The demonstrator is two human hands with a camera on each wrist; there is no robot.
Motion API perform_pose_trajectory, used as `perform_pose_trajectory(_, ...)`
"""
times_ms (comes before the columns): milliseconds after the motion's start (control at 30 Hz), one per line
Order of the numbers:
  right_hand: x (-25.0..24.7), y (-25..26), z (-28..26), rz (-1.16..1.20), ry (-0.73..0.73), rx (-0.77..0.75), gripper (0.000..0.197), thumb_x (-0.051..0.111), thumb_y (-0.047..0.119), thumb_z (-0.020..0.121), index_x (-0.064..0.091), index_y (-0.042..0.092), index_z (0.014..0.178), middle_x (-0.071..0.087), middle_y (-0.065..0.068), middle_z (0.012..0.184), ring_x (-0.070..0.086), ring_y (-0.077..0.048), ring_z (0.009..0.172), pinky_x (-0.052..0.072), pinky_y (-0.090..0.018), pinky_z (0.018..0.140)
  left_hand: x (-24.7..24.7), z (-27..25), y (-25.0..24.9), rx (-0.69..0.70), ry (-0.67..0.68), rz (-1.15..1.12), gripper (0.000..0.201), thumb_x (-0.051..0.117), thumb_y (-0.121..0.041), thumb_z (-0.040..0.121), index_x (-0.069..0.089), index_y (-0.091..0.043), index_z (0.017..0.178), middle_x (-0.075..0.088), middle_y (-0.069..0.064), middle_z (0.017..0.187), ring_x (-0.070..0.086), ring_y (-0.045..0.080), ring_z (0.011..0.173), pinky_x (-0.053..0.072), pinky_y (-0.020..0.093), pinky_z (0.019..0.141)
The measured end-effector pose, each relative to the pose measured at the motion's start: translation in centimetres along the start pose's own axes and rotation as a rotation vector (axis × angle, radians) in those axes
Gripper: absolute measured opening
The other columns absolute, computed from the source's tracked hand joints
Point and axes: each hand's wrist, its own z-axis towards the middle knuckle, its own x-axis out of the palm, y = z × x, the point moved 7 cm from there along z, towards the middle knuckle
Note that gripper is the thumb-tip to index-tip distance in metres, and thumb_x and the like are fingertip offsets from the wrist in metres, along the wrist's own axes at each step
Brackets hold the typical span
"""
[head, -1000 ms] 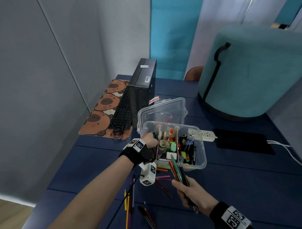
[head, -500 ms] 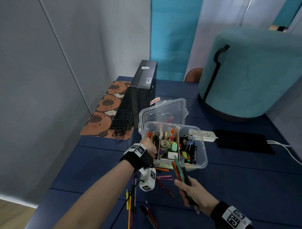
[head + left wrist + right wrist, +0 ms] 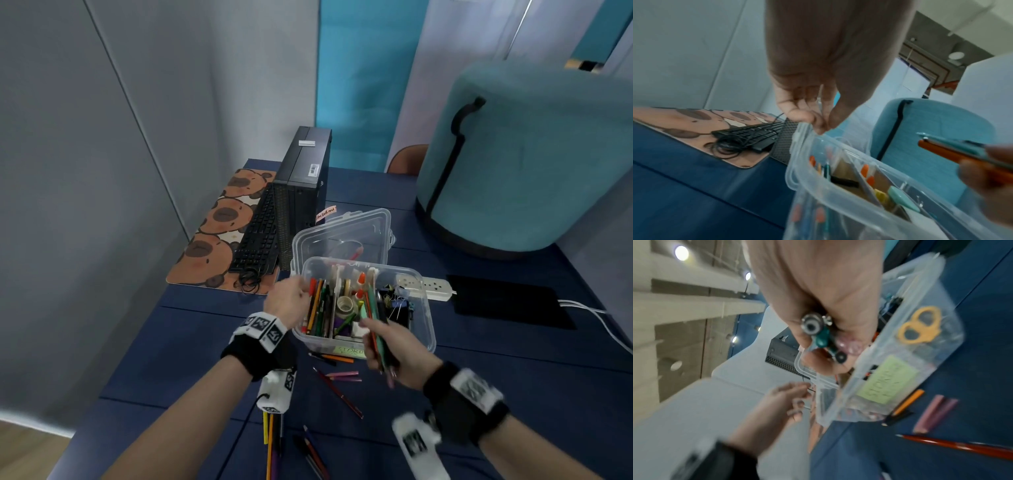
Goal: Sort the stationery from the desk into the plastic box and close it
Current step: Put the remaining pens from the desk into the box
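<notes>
The clear plastic box (image 3: 424,308) stands open on the blue desk, its lid (image 3: 346,233) tipped back behind it. Dividers split it into compartments of pens, tape, glue and clips. My right hand (image 3: 390,346) grips a bundle of green and orange pens (image 3: 375,322) over the box's front edge, tips pointing in. My left hand (image 3: 291,303) hovers at the box's left rim, its fingers (image 3: 812,116) loosely curled and holding nothing. Several loose pens and pencils (image 3: 337,394) lie on the desk in front of the box.
A black computer tower (image 3: 303,192), keyboard (image 3: 258,233) and patterned mat (image 3: 219,233) sit left of the box. A white power strip (image 3: 428,286) and black pad (image 3: 507,301) lie to the right. A teal upholstered seat (image 3: 534,157) stands at the back right.
My right hand has carried the pen bundle up and forward over the box's front. My left hand has drawn back from the left compartment to the rim.
</notes>
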Motion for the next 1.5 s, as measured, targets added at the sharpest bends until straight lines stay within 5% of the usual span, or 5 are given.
perform_pose_trajectory(400, 7.6, 3.5, 13.5, -0.191, -0.116, 0.116, 0.015, 0.051, 0.004, 0.093, 0.056, -0.001, 0.079, 0.06, -0.016, 0.078, 0.059, -0.027, 0.069, 0.049, -0.037, 0.069, 2.2, -1.9, 5.1, -0.253, 0.313, -0.679, 0.036, 0.035, -0.035, 0.103, 0.059, -0.009, 0.109, 0.068, 0.013, 0.092, 0.064, 0.024, 0.076, 0.055, 0.034, 0.072)
perform_pose_trajectory(567, 7.7, 2.7, 14.3, -0.385, -0.169, 0.086, 0.029, 0.052, 0.013, 0.094, 0.056, -0.006, 0.116, 0.063, -0.02, 0.11, 0.061, -0.037, 0.107, 0.051, -0.049, 0.093, 2.1, -1.4, 4.9, -0.228, 0.297, -0.639, 0.038, 0.037, -0.035, 0.102, 0.06, -0.006, 0.108, 0.068, 0.009, 0.086, 0.064, 0.02, 0.069, 0.055, 0.034, 0.069)
perform_pose_trajectory(867, 5.1, 7.9, 7.3, -0.651, -0.015, -0.009, 0.021, 0.038, 0.012, 0.102, 0.056, 0.006, 0.092, 0.06, -0.014, 0.091, 0.061, -0.023, 0.075, 0.053, -0.026, 0.071, -0.6, -2.3, 0.0, 0.15, -0.061, 0.194, 0.027, 0.05, -0.03, 0.095, 0.055, -0.016, 0.117, 0.054, 0.005, 0.116, 0.055, 0.027, 0.108, 0.046, 0.038, 0.088)
perform_pose_trajectory(1000, 0.0, 9.6, 5.9, -1.064, -0.251, -0.252, 0.017, 0.052, 0.012, 0.091, 0.065, 0.016, 0.081, 0.064, 0.0, 0.077, 0.061, -0.017, 0.072, 0.052, -0.027, 0.061, 2.1, -3.5, -5.5, 0.416, 0.011, 0.302, 0.017, 0.059, -0.035, 0.091, 0.062, -0.024, 0.103, 0.05, 0.002, 0.121, 0.039, 0.027, 0.129, 0.032, 0.042, 0.109)
perform_pose_trajectory(1500, -3.8, 5.2, 4.0, -1.107, -0.22, -0.465, 0.02, 0.053, 0.017, 0.094, 0.072, 0.016, 0.101, 0.069, -0.002, 0.096, 0.059, -0.015, 0.094, 0.045, -0.026, 0.081, 7.5, -0.6, -7.5, 0.273, 0.123, 0.742, 0.034, 0.063, -0.021, 0.081, 0.059, -0.02, 0.115, 0.04, 0.008, 0.126, 0.037, 0.028, 0.12, 0.03, 0.045, 0.104)
